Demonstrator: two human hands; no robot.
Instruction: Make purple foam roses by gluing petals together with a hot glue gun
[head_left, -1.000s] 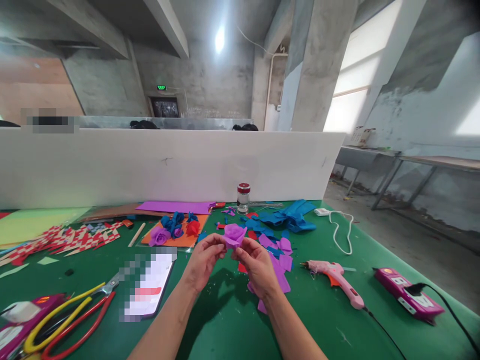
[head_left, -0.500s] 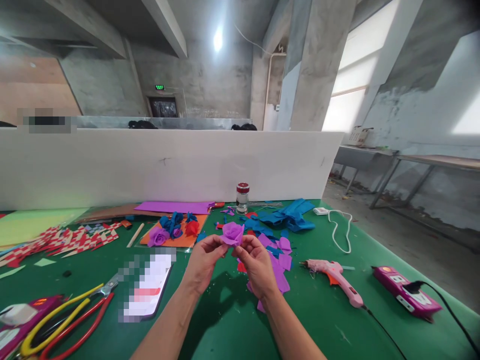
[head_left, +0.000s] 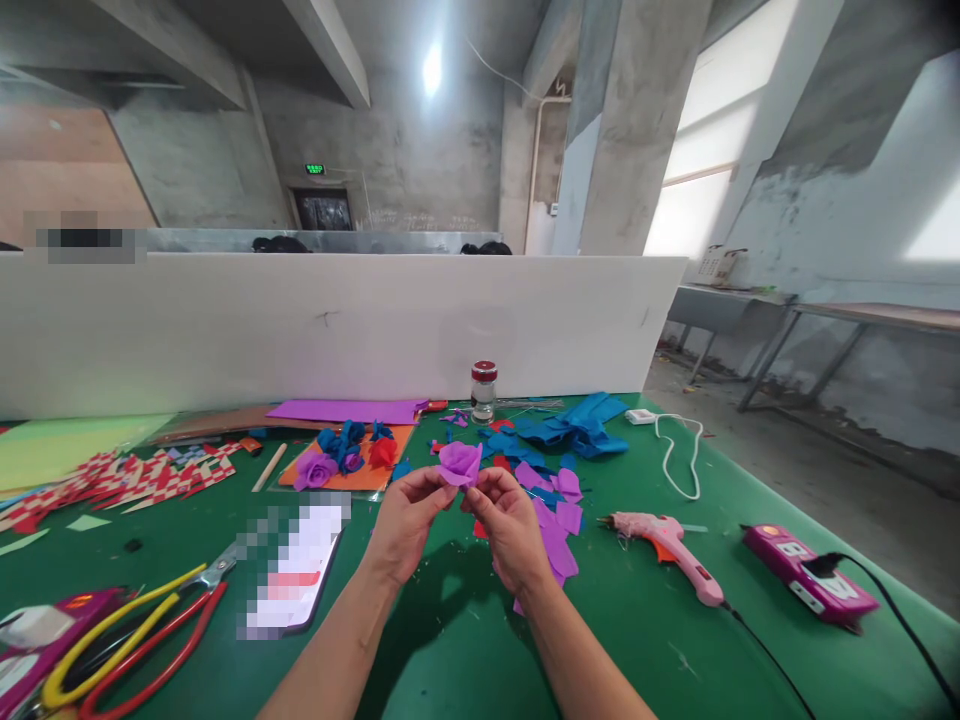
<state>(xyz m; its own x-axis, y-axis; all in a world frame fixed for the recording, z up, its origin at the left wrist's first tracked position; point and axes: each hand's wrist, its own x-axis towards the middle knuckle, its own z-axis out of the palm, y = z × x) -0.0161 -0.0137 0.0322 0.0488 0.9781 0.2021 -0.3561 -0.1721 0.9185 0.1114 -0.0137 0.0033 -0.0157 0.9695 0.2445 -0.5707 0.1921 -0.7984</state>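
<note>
A purple crepe-paper flower (head_left: 459,462) is held up over the table, pinched from both sides near its base. My left hand (head_left: 409,515) grips its left side between thumb and fingers. On the right side, my right hand (head_left: 508,520) pinches it the same way. The flower's lower end is partly hidden by my fingertips. Loose purple paper petals (head_left: 553,545) lie beside and behind my right hand. Finished-looking blue, red and purple paper flowers (head_left: 351,452) rest on an orange sheet (head_left: 367,478) beyond my left hand.
A pink glue gun (head_left: 671,545) and a purple power strip (head_left: 810,578) with cords lie to the right. Scissors (head_left: 161,610) and a phone (head_left: 300,565) are at left. A red-lidded jar (head_left: 484,392) stands before a white partition (head_left: 405,335). Blue paper (head_left: 581,425) lies behind.
The purple flower has tilted slightly between my fingers, its opening shown from a lower angle. Both hands keep their pinch in almost the same place. The view has shifted slightly.
</note>
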